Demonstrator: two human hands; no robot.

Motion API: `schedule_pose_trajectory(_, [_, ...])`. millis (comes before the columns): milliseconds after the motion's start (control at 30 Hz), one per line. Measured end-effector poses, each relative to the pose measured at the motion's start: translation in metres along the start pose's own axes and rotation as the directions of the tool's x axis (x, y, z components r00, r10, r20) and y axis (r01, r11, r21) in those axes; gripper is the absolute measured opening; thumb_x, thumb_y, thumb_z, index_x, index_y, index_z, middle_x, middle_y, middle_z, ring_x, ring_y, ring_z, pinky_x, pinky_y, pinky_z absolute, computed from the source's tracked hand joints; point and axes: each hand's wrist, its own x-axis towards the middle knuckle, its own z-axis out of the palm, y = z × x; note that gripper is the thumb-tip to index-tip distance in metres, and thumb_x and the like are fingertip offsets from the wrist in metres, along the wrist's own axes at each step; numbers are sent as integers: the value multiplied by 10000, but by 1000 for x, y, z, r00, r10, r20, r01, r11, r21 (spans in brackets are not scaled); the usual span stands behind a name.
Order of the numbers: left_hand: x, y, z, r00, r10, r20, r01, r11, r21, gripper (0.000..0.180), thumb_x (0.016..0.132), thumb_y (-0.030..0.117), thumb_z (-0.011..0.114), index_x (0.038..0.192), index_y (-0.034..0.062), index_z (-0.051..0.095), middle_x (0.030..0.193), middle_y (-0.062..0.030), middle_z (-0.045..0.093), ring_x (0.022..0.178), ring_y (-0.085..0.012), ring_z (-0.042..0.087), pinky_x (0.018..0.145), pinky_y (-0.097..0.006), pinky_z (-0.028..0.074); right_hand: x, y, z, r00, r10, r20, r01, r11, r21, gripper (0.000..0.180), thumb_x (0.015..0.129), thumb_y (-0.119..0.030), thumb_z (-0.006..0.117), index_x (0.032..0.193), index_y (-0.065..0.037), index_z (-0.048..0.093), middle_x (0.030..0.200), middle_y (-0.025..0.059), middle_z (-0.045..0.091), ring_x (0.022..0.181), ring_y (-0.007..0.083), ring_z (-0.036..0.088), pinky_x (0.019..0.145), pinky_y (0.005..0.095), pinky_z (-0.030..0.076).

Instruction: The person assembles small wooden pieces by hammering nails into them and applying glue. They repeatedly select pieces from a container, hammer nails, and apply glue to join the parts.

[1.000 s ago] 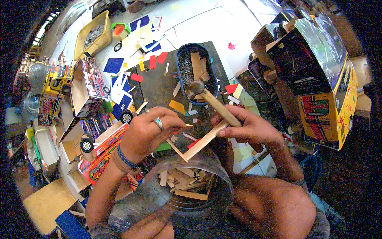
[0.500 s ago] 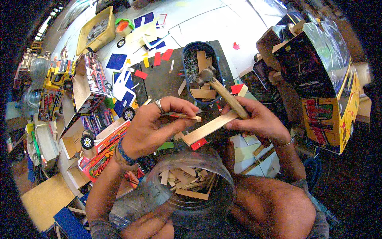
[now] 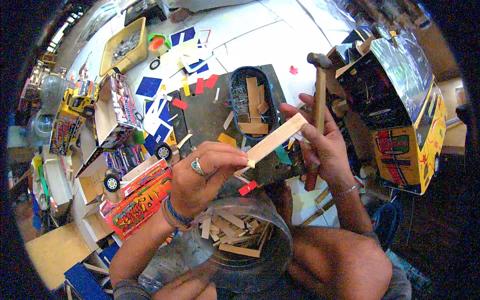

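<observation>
My left hand (image 3: 202, 172) pinches the near end of a pale flat wood strip (image 3: 277, 137) between thumb and fingers. The strip slants up to the right, above a dark work board (image 3: 202, 117). My right hand (image 3: 327, 142) keeps a hammer (image 3: 320, 92) in the crook of the thumb, its metal head pointing up. The right thumb is at the strip's far end, while the other fingers are partly spread. Just beyond the strip, a blue oval tub (image 3: 231, 102) contains nails and wood pieces. A small red piece (image 3: 247, 188) lies below the left fingertips.
A clear plastic container (image 3: 280, 225) with wood offcuts sits between my legs. Toy trucks (image 3: 140, 200) crowd the left. A large yellow-and-black toy truck body (image 3: 400, 150) stands at the right. Paper scraps (image 3: 149, 87) and a yellow basin (image 3: 142, 35) lie on the white floor.
My right hand has turned and opened its fingers somewhat, swinging the hammer head up and right. The strip has risen and tilted more steeply. My left hand has moved right, onto its near end.
</observation>
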Motion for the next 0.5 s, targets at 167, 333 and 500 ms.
schedule_pose_trajectory(167, [0,6,3,998,29,-57,-31,998,-46,224,860,-48,735,1053,54,686,1058,-120,722,999,-261,708,860,-348,569,-9,15,8,990,133,-38,-133,991,2,676,939,-156,688,1531,-94,368,1379,161,620,456,13,417,384,158,345])
schedule_pose_trajectory(333, [-6,-4,12,996,86,21,-85,996,-21,303,802,-76,737,1059,81,702,1121,-104,703,1042,-271,693,882,-357,570,-16,20,12,984,125,130,-132,991,39,612,882,-189,776,1408,-69,489,1268,146,675,651,72,618,491,195,482])
schedule_pose_trajectory(500, [-18,-11,5,994,59,90,-67,994,85,331,757,-82,744,1039,89,711,1142,-102,695,1059,-292,682,899,-380,561,-18,16,15,988,91,126,-68,981,-180,495,872,-143,789,1315,-57,586,1200,89,695,726,68,632,583,232,519])
